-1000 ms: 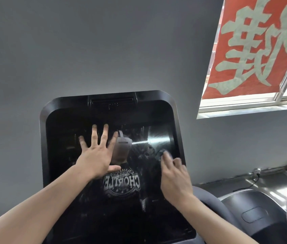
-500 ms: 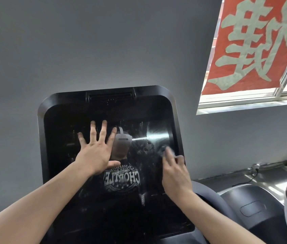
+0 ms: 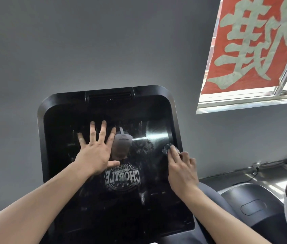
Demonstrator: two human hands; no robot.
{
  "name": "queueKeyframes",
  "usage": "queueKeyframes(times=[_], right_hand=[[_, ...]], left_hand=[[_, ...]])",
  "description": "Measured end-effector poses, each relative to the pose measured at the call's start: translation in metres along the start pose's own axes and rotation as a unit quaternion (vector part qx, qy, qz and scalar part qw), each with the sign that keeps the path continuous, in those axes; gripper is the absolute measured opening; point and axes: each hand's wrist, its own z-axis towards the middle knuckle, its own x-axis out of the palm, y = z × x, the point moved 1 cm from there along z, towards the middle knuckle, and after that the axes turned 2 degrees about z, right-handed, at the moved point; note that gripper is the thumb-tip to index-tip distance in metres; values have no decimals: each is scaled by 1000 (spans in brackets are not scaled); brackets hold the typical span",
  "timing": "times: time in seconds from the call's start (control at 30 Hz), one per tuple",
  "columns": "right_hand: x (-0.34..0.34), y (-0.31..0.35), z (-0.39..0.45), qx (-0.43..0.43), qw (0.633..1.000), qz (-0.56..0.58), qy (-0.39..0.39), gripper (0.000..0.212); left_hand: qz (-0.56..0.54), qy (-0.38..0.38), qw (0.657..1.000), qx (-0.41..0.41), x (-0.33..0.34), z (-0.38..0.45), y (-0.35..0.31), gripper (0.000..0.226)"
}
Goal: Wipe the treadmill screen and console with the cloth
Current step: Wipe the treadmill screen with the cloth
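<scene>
1. The left hand (image 3: 96,152) lies flat on the treadmill screen (image 3: 139,191), fingers spread straight and holding nothing. A bare palm on dark glass is likely to leave fresh prints on the very surface being cleaned, so that patch would need another pass.

2. The right hand (image 3: 181,168) works near the screen's right edge, fingers curled over a small dark cloth (image 3: 166,148) — only a bunched corner peeks out past the fingertips. With so little fabric under the fingers, the knuckles or nails may drag on the glass instead.

3. Smears and streaks show across the middle of the screen, around the reflected shirt print. A damp or dirty wad could simply push that film about rather than lift it.

4. The cloth sits just beside the black bezel (image 3: 176,120). A stroke running off that edge could slip the hand onto the frame and lose the wad.

5. Leaning weight through the left palm might tilt or strain the console — I can't tell how firmly it is mounted.
</scene>
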Motion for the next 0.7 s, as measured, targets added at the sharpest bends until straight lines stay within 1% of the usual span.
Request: queueKeyframes(times=[0.03, 0.07, 0.1, 0.13, 0.2, 0.23, 0.27, 0.3, 0.33, 0.37, 0.4, 0.43, 0.47, 0.5, 0.53, 0.57, 0.6, 0.63, 0.67, 0.7], right_hand=[[2, 6, -5, -39, 999, -27, 17, 79], [8, 10, -12, -88, 995, -46, 16, 76], [10, 9, -15, -116, 992, -55, 5, 74], [8, 5, -13, -104, 993, -49, -1, 75], [8, -5, -6, -19, 1000, 7, -18, 82], [11, -4, -6, -3, 1000, 18, -13, 83], [17, 1, -9, -17, 1000, 4, 0, 81], [22, 10, -17, -59, 998, -20, 1, 77], [25, 15, -25, -107, 993, -45, -10, 72], [21, 14, -26, -134, 989, -60, -20, 69], [18, 8, -24, -119, 991, -58, -23, 67], [16, 1, -19, -82, 995, -37, -32, 65], [17, -3, -15, -52, 997, -12, -56, 67], [19, -1, -14, -36, 998, 2, -49, 71], [19, 7, -19, -48, 999, -3, -21, 73], [26, 14, -28, -91, 995, -26, -13, 71], [35, 15, -35, -135, 989, -52, -20, 69], [34, 10, -36, -157, 986, -51, -22, 69], [33, 1, -31, -143, 989, -30, -8, 72], [33, -9, -24, -107, 994, 1, -14, 75]], left_hand=[[-1, 1, 1000, 0, 1, -1, 0, 128], [-1, -2, 1000, 1, 2, 0, 1, 128], [0, -6, 1000, 0, 2, 0, 1, 128], [3, -9, 1000, 0, 2, 1, 1, 128], [5, -8, 1000, 0, 1, 2, 0, 128], [3, -5, 1000, 0, 0, 1, 0, 128], [0, -2, 1000, 1, 0, 1, -1, 128], [-2, -2, 1000, 1, 0, 0, 0, 128], [-5, -5, 1000, 2, 1, 0, 0, 128], [-8, -10, 1000, 2, 1, 0, 0, 128], [-9, -14, 1000, 3, 2, 0, 0, 128], [-9, -15, 1000, 3, 2, 1, 0, 128], [-8, -15, 1000, 3, 2, 1, 0, 128], [-7, -13, 1000, 3, 3, 1, 0, 128], [-9, -13, 1000, 3, 4, 1, 1, 128], [-10, -14, 1000, 3, 4, 1, 1, 129], [-10, -18, 1000, 4, 4, 1, 1, 129], [-10, -22, 1000, 4, 4, 1, 1, 128], [-9, -24, 1000, 4, 4, 1, 1, 128], [-8, -26, 1000, 4, 4, 1, 1, 128]])
